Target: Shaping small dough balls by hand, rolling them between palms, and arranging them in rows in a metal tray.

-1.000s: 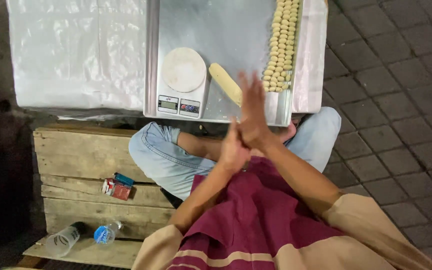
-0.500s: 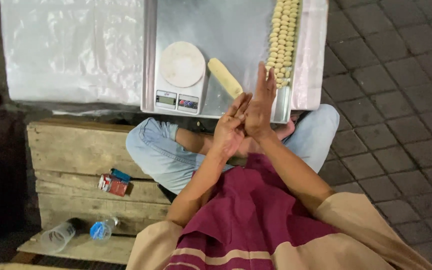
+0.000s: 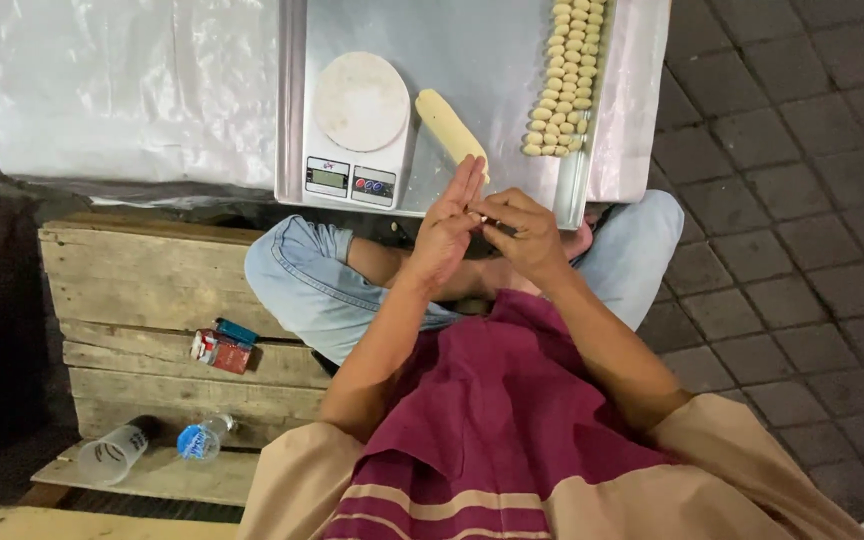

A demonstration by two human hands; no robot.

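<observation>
I'm rolling a small dough piece, my left hand [image 3: 449,228] flat and right hand [image 3: 525,232] fingers pinching it, just below the dough log [image 3: 452,128]; next, I judge, it joins the tray [image 3: 472,60] rows.

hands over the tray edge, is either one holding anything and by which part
Cannot be told: the right hand pinches at the open left hand, and anything between them is hidden.

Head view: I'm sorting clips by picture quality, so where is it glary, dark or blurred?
Head view: the plastic sheet and metal tray shine pale with glare; the left edge by the wooden pallet sinks into near-black; the left hand and right hand look fairly sharp; the scale display is too small to read.
</observation>
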